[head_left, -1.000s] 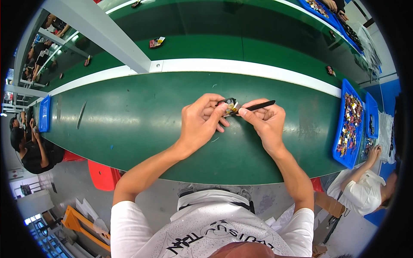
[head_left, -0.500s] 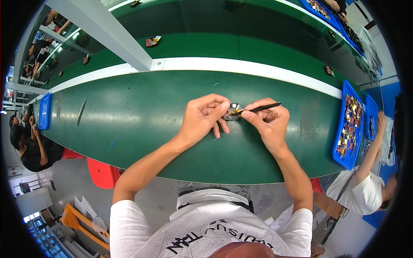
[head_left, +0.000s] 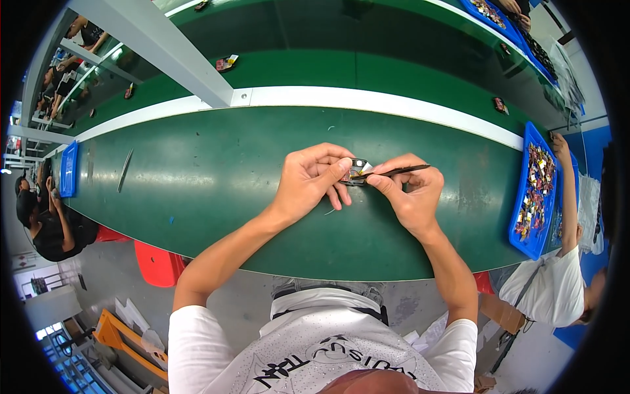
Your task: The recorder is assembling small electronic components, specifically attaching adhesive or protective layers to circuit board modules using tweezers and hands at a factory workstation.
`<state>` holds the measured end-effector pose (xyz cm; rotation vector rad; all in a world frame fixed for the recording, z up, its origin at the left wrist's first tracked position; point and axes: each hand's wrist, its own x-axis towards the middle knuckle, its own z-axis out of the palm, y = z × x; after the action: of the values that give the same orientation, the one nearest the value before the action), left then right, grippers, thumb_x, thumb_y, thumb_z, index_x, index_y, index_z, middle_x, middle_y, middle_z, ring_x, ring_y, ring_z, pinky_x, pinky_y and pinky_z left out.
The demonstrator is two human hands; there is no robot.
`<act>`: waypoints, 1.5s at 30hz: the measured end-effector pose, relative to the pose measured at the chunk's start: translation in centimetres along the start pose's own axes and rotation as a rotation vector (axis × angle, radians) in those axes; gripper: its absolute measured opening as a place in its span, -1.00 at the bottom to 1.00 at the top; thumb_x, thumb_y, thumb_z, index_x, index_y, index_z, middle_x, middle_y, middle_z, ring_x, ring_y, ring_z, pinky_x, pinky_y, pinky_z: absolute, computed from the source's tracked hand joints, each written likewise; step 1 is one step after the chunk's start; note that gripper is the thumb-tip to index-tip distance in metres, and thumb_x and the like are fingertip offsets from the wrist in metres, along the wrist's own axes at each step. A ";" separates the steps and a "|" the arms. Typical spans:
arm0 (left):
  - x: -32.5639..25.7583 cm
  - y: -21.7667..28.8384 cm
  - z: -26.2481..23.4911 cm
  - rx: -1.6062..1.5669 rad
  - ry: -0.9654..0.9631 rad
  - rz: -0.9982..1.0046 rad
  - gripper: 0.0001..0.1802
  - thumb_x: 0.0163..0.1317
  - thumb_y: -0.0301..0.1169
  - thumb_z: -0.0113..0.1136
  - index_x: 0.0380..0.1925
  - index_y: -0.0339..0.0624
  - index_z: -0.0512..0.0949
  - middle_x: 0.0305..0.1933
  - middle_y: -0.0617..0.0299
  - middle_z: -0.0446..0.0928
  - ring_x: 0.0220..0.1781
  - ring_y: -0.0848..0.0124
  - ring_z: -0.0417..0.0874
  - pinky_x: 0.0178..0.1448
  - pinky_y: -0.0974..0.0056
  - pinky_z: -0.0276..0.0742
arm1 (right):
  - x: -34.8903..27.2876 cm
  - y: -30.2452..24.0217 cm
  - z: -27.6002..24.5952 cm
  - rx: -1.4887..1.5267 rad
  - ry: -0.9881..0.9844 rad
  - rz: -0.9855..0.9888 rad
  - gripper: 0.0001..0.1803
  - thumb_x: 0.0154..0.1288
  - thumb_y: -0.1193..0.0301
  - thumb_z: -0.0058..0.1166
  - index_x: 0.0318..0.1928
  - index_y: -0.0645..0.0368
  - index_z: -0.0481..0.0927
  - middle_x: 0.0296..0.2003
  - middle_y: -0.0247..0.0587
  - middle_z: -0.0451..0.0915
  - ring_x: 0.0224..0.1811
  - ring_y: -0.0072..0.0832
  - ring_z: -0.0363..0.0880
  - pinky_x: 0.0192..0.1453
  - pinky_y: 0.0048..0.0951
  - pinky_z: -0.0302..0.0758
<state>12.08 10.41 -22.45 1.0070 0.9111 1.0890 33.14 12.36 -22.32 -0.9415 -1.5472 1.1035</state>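
My left hand is closed on a small dark electronic device housing, pinching its left edge between thumb and fingers over the middle of the table. White, red and yellow bits show inside the housing, too small to make out. In my right hand is a pair of slim black tweezers, gripped between thumb and fingers. Its tip reaches into the right side of the housing; whether it pinches anything there is hidden.
Another pair of tweezers lies on the green table at left. Blue trays stand at both ends; the right tray holds many small colourful parts. Behind a white rail, a green belt carries small assemblies. A co-worker's arm reaches past the right tray.
The assemblies on the belt have slid slightly left. My housing has tilted a little, and the tweezers lie flatter. At right, the co-worker's arm has extended farther toward the belt.
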 end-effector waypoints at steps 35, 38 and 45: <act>-0.2 -0.1 0.4 0.044 0.105 0.035 -0.76 0.49 -0.48 0.13 -0.02 -0.50 0.58 -0.30 -0.01 0.68 -0.48 0.33 0.75 -0.51 0.38 0.65 | 0.0 -0.9 0.5 -0.231 0.000 -0.231 -0.82 0.04 0.60 0.50 -0.32 0.20 0.76 -0.45 -0.30 0.76 -0.75 -0.75 0.29 -0.64 -0.62 0.16; -0.2 -0.2 0.2 0.057 0.089 0.029 -0.75 0.50 -0.48 0.12 0.00 -0.51 0.56 -0.22 -0.05 0.69 -0.47 0.29 0.76 -0.51 0.37 0.66 | 0.0 -1.0 0.5 -0.227 -0.010 -0.254 -0.84 0.03 0.61 0.49 -0.34 0.20 0.76 -0.44 -0.29 0.77 -0.76 -0.74 0.29 -0.65 -0.62 0.16; 0.1 -0.3 0.0 0.087 0.080 -0.068 -0.71 0.52 -0.42 0.12 0.03 -0.49 0.57 -0.20 -0.04 0.71 -0.37 0.31 0.78 -0.44 0.37 0.71 | 0.0 -1.7 1.0 -0.330 -0.054 -0.474 -0.83 0.01 0.64 0.44 -0.38 0.14 0.76 -0.45 -0.30 0.78 -0.68 -0.61 0.55 -0.62 -0.58 0.22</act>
<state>12.19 10.42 -22.75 1.0026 1.0582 1.0461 32.12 11.72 -20.82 -0.7033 -1.9087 0.5519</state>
